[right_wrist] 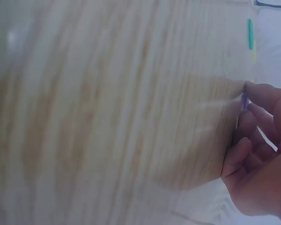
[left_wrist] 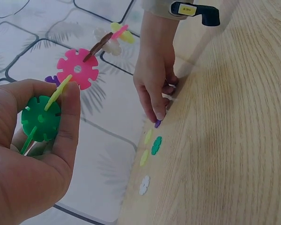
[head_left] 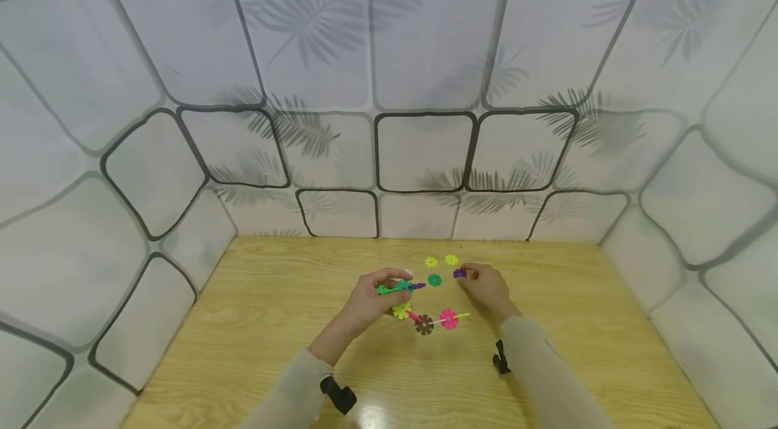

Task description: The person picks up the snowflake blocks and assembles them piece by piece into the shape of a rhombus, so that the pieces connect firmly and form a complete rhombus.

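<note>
Chain of slotted plastic discs (left_wrist: 86, 75) fills the upper left of the left-wrist view, held by the left hand (left_wrist: 35, 176), whose thumb and fingers curl around a green disc at one end. The rest of it sticks out unsupported, so its weight, or a careless twist, could work a slot loose and drop pieces. Beyond, the right hand (left_wrist: 154, 79) pinches a purple disc (left_wrist: 157, 124) at the table (left_wrist: 234, 131). Two yellow discs (left_wrist: 148, 136), a green one (left_wrist: 156, 145) and a white one (left_wrist: 144, 185) lie loose nearby; a brush of the fingers could scatter them.

The right-wrist view, tilted and hazy, shows the purple disc's thin edge between thumb and finger, low against the wood; so slim a piece might slip from the fingertips.

In the head view, the table is pale yellow, grained wood, with a patch of glare at the near edge. Close around it stand light walls (head_left: 431, 44) patterned with rounded grey outlines and shadowy fern leaves.
</note>
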`<state>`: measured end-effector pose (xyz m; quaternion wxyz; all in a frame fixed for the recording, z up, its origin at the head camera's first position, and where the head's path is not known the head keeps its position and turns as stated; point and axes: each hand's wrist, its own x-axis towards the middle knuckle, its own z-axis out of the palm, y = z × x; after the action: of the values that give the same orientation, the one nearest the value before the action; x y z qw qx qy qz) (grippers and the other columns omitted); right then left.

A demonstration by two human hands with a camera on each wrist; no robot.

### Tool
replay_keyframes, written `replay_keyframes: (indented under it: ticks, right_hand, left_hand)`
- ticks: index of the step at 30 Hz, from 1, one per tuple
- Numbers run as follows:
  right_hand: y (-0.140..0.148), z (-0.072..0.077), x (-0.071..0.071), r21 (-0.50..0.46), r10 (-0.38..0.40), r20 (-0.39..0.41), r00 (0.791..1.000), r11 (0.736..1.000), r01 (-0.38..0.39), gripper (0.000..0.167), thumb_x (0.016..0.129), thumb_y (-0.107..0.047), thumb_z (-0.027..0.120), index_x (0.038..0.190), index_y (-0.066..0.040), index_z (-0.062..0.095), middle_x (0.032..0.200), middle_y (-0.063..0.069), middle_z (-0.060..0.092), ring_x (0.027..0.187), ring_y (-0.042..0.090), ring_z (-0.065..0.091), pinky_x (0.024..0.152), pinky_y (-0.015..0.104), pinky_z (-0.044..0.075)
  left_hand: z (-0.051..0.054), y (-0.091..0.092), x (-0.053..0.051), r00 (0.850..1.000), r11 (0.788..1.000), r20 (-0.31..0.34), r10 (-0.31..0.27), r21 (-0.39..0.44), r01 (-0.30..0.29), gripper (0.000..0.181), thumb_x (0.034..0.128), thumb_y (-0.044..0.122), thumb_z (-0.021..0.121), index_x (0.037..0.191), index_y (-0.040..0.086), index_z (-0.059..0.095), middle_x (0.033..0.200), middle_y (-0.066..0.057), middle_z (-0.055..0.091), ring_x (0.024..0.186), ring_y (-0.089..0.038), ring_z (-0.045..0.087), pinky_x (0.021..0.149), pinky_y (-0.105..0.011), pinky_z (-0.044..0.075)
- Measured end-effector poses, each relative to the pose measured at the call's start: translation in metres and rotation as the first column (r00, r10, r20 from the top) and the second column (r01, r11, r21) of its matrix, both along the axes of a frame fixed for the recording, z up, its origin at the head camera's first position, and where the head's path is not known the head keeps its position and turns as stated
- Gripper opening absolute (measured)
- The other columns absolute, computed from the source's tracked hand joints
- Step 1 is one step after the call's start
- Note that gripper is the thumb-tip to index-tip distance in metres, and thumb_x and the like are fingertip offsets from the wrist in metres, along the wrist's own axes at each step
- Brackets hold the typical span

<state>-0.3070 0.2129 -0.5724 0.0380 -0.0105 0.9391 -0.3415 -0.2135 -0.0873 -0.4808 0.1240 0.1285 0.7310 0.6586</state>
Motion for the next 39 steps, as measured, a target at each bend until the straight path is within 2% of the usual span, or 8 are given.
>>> replay_keyframes:
  ticks: [9, 17, 22, 26, 29, 34, 36, 39]
  right_hand:
    - [0.001, -0.001, 0.008, 0.02, 0.013, -0.068, 0.998, 1.0, -0.011, 0.037, 0.094, -0.027, 0.078, 0.124, -0.006, 0.074, 0.104, 0.013, 0.074, 0.091, 0.026, 0.068, 0.077, 0.042, 0.056]
    - [0.004, 0.005, 0.015, -0.092, -0.026, -0.078, 0.997, 0.996, 0.019, 0.04, 0.091, -0.024, 0.079, 0.12, 0.002, 0.071, 0.109, 0.018, 0.074, 0.098, 0.031, 0.069, 0.09, 0.05, 0.059]
    - [0.007, 0.009, 0.02, -0.175, -0.035, -0.061, 0.998, 0.984, 0.024, 0.031, 0.092, -0.016, 0.077, 0.116, 0.002, 0.069, 0.107, 0.018, 0.074, 0.096, 0.029, 0.07, 0.082, 0.039, 0.06]
    - [0.006, 0.022, 0.028, -0.27, -0.02, -0.056, 0.998, 0.963, 0.004, 0.021, 0.093, -0.007, 0.073, 0.111, 0.004, 0.07, 0.098, 0.018, 0.075, 0.084, 0.022, 0.068, 0.068, 0.027, 0.055]
    - [0.005, 0.03, 0.033, -0.332, -0.002, -0.03, 1.0, 0.943, -0.009, 0.022, 0.098, -0.007, 0.071, 0.116, 0.006, 0.071, 0.095, 0.02, 0.076, 0.077, 0.018, 0.068, 0.063, 0.025, 0.054]
    - [0.002, 0.038, 0.035, -0.453, 0.034, 0.024, 0.999, 0.891, -0.02, 0.031, 0.101, -0.009, 0.069, 0.127, 0.008, 0.066, 0.097, 0.021, 0.076, 0.079, 0.021, 0.07, 0.068, 0.031, 0.061]
    - [0.001, 0.041, 0.035, -0.492, 0.048, 0.031, 0.998, 0.87, -0.027, 0.032, 0.101, -0.009, 0.068, 0.127, 0.009, 0.065, 0.096, 0.02, 0.076, 0.08, 0.022, 0.07, 0.072, 0.034, 0.063]
    - [-0.001, 0.046, 0.035, -0.518, 0.078, 0.028, 0.997, 0.854, -0.052, 0.031, 0.102, -0.011, 0.068, 0.125, 0.01, 0.065, 0.094, 0.014, 0.077, 0.08, 0.02, 0.07, 0.073, 0.034, 0.063]
  left_hand:
    - [-0.001, -0.001, 0.0, 1.0, 1.0, 0.005, -0.002, 0.011, 0.002, 0.031, 0.0982, 0.014, 0.076, 0.129, 0.01, 0.073, 0.108, -0.008, 0.064, 0.08, -0.014, 0.069, 0.069, -0.029, 0.064]
    - [-0.004, -0.001, -0.001, 1.0, 1.0, 0.001, 0.0, 0.02, -0.001, 0.031, 0.0982, 0.013, 0.076, 0.128, 0.009, 0.073, 0.108, -0.011, 0.065, 0.079, -0.014, 0.07, 0.068, -0.029, 0.064]
    - [-0.003, -0.002, -0.002, 1.0, 1.0, 0.008, -0.001, 0.017, 0.001, 0.034, 0.0982, 0.014, 0.076, 0.13, 0.004, 0.071, 0.108, -0.009, 0.062, 0.077, -0.011, 0.068, 0.069, -0.03, 0.064]
    - [-0.003, -0.003, -0.004, 1.0, 1.0, 0.005, 0.004, -0.002, -0.004, 0.036, 0.0978, 0.015, 0.077, 0.131, 0.004, 0.07, 0.109, -0.009, 0.062, 0.078, -0.011, 0.067, 0.072, -0.04, 0.065]
    - [-0.002, -0.004, -0.005, 1.0, 1.0, -0.008, 0.012, -0.009, -0.012, 0.034, 0.0975, 0.016, 0.077, 0.13, 0.006, 0.072, 0.11, -0.012, 0.064, 0.078, -0.012, 0.069, 0.074, -0.047, 0.066]
    - [-0.002, -0.004, -0.007, 1.0, 1.0, -0.013, 0.011, 0.001, -0.011, 0.034, 0.0976, 0.014, 0.077, 0.13, 0.004, 0.071, 0.108, -0.011, 0.064, 0.077, -0.011, 0.069, 0.07, -0.036, 0.065]
    - [-0.001, -0.003, -0.006, 1.0, 1.0, -0.01, 0.005, 0.003, -0.005, 0.036, 0.0976, 0.014, 0.077, 0.131, 0.002, 0.07, 0.107, -0.011, 0.066, 0.077, -0.011, 0.069, 0.068, -0.031, 0.063]
    - [0.001, -0.003, -0.005, 1.0, 1.0, -0.009, 0.001, 0.006, -0.001, 0.038, 0.098, 0.015, 0.076, 0.132, 0.0, 0.068, 0.108, -0.011, 0.065, 0.077, -0.01, 0.068, 0.067, -0.028, 0.062]
